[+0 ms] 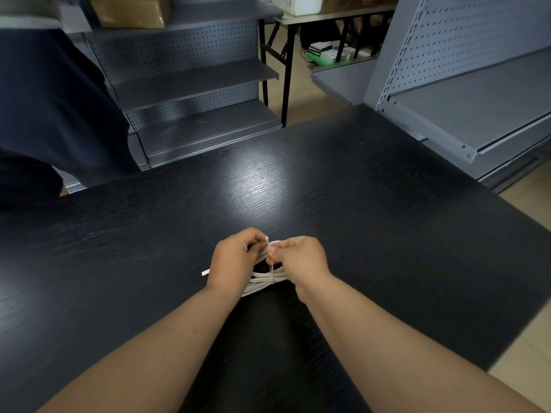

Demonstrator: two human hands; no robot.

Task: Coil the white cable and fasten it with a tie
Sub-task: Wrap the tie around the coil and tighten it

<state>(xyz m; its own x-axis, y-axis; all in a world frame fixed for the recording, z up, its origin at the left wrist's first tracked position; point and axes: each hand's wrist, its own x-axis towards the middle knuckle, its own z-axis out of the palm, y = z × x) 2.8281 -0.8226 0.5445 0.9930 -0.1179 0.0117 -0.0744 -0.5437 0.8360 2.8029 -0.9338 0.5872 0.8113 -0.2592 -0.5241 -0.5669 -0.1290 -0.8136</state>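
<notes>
On the black tabletop [298,180], toward 6 o'clock, the left hand [235,260] and right hand [301,259] both pinch the coiled white cable [262,283], a thin white tie [272,271] cinched around its strands. At 11 o'clock, a brown carton [131,10] sits on grey shelving [193,81].

White cable [262,283] on black wood-grain table [387,204], grey shelves [193,81]

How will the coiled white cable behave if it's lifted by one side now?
Probably floppy: the white cable lies in thin flat loops that fan apart beside the tie. Likely light, since both hands manage it by the fingertips. The loose end would likely dangle.
</notes>
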